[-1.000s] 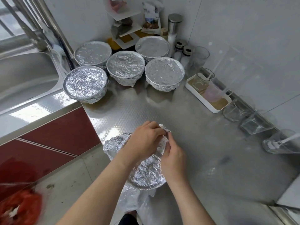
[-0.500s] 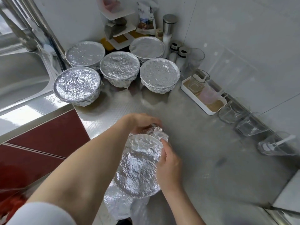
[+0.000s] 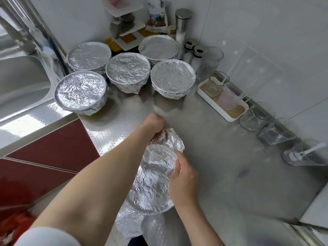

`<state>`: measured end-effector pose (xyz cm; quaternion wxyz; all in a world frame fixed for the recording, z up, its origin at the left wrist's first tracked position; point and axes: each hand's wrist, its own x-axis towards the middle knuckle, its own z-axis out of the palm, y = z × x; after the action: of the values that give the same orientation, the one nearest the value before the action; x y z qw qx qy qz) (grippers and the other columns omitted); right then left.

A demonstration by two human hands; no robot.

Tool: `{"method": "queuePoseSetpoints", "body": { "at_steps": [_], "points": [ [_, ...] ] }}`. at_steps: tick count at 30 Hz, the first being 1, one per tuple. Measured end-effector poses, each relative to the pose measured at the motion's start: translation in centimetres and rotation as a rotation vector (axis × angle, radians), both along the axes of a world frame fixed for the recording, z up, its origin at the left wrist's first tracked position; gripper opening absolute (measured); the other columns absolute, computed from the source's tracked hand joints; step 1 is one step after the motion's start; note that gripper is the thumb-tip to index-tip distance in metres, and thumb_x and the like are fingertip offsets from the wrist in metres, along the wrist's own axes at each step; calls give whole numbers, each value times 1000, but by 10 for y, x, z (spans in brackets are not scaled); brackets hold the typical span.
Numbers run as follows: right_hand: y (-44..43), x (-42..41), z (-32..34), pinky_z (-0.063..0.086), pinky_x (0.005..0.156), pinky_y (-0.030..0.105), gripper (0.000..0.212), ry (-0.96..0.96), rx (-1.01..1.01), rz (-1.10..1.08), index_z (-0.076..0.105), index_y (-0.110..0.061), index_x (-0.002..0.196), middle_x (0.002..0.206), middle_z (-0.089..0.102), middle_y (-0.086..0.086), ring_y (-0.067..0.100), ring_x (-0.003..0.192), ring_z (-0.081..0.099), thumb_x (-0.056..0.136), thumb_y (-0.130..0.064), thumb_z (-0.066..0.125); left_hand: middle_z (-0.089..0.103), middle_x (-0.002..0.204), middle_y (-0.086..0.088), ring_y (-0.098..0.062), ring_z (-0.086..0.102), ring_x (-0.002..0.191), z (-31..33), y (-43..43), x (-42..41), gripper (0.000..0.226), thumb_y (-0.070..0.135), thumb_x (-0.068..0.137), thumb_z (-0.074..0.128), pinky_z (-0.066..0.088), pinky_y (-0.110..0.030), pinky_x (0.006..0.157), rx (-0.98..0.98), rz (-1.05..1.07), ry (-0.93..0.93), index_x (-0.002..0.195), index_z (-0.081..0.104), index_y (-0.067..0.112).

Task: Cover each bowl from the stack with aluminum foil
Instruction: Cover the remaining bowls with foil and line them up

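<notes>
Bowl (image 3: pixel 150 189) sitting at the near edge of the tabletop (image 3: pixel 230 174), foil (image 3: pixel 171 139) lying crumpled over it. Left hand (image 3: pixel 154 121) curling round the foil at the far rim, its forearm crossing the bowl's left side; right hand (image 3: pixel 184 174) gripping the right rim. Five covered bowls (image 3: pixel 127 71) standing behind, beside the sink (image 3: pixel 17 82). Pouch (image 3: pixel 157 16) print at the back wall being too blurred to read

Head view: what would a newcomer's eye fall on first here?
Five foil-covered bowls cluster at the back of the counter, beside the sink. At the front edge a half-wrapped bowl is held, left hand curled over its far rim, right hand gripping its right side. Glasses line the right wall.
</notes>
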<state>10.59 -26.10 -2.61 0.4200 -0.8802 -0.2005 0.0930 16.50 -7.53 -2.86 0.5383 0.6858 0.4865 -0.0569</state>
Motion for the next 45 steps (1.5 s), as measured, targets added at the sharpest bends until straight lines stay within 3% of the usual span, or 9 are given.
{"method": "queuePoseSetpoints", "body": {
  "at_steps": [2, 4, 7, 12, 22, 24, 29, 35, 45],
  "points": [
    [-1, 0, 1, 38, 80, 21, 38, -1, -11, -2, 60, -10, 128, 116, 69, 10, 32, 99, 66, 94, -2, 46, 58, 68, -6, -21, 50, 61, 11, -4, -4, 27, -2, 91, 48, 40, -23, 55, 76, 97, -279, 87, 70, 12],
    [-1, 0, 1, 37, 84, 23, 41, 17, -46, 22, 52, -10, 136, 124, 65, 10, 32, 107, 62, 96, -2, 47, 63, 69, 1, -11, 54, 64, 27, -11, -10, 24, 0, 90, 55, 42, -17, 57, 27, -82, -419, 87, 73, 14],
    [-2, 1, -1, 36, 89, 23, 38, 40, -76, 19, 54, -6, 134, 124, 64, 13, 31, 112, 61, 96, -3, 46, 72, 72, 10, 6, 56, 55, 39, -18, -22, 19, 24, 92, 62, 46, -19, 63, 266, -588, -207, 87, 78, 16],
    [-1, 0, -5, 33, 94, 22, 34, 15, -54, -78, 62, 5, 119, 125, 62, 22, 37, 114, 61, 91, 1, 44, 74, 86, -2, -20, 66, 79, 32, -21, -42, 41, 43, 100, 45, 52, -33, 79, 522, -793, 78, 92, 77, 19],
    [3, -4, 8, 39, 88, 28, 39, 93, 3, -166, 57, -8, 131, 122, 65, 14, 34, 109, 62, 96, 2, 45, 51, 141, -14, -33, 44, 131, 19, -68, -149, 36, 19, 97, 52, 40, -45, 106, 856, -103, -97, 132, 57, 11],
    [4, -6, 11, 39, 91, 29, 42, 123, -2, -160, 53, -10, 135, 127, 63, 12, 32, 114, 59, 97, 2, 42, 44, 146, -16, -34, 39, 136, 3, -82, -164, 44, 19, 97, 47, 37, -48, 110, 835, -94, -94, 139, 47, 8],
    [2, -3, 13, 36, 94, 26, 42, 164, -20, -122, 55, -10, 134, 130, 61, 11, 29, 119, 56, 96, 3, 42, 41, 150, -7, -20, 36, 137, -3, -89, -162, 50, 18, 100, 48, 28, -26, 109, 765, -40, -107, 148, 37, 7],
    [2, 22, 18, 30, 109, 27, 48, 348, -15, 51, 41, -8, 144, 147, 45, 5, 19, 135, 41, 97, -17, 48, 41, 150, -6, -21, 38, 137, -5, -86, -163, 50, 22, 101, 45, 36, -33, 110, 769, -107, -137, 148, 36, 9],
    [8, 26, 10, 38, 99, 32, 39, 161, -183, 99, 50, -8, 138, 134, 57, 15, 31, 123, 52, 101, -10, 38, 47, 144, -11, -27, 44, 133, -8, -81, -158, 45, 18, 102, 48, 38, -36, 110, 802, -173, -200, 144, 43, 4]
  ]
}}
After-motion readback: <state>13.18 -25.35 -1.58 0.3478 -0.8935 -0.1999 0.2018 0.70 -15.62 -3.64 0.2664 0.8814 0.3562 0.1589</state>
